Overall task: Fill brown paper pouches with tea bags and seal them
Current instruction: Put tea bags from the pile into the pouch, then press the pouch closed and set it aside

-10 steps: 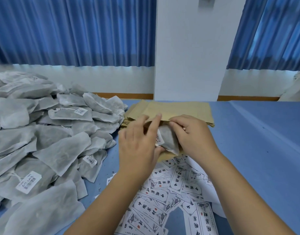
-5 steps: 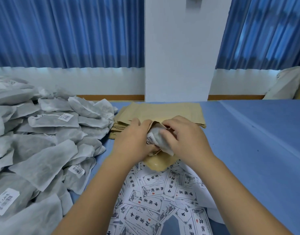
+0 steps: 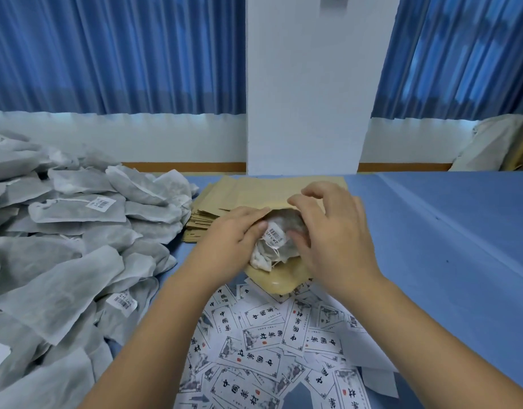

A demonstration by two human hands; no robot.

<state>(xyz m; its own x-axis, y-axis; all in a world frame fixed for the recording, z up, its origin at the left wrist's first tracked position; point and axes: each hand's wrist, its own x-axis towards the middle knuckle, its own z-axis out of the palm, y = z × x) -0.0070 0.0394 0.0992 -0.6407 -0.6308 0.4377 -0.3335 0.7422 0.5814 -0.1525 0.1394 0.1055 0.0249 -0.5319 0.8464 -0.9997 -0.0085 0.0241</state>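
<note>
**Deeper into the pouch (image 3: 279, 278) goes the tea bag (image 3: 284, 240)**

Near the worktop's (image 3: 431, 246) far edge, before the pouch stack (image 3: 254, 190), left hand (image 3: 233, 234) grips the pouch mouth; right hand's (image 3: 334, 231) curled fingers pinch the tea bag, half inside.

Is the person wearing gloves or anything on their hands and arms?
No. The left hand and the right hand are bare: no gloves, rings or watch show. Both forearms are bare too, with no sleeves in view.

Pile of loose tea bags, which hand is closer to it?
Left. The left hand sits just right of the pile; the right hand is farther right, across the tea bag both grip.
</note>
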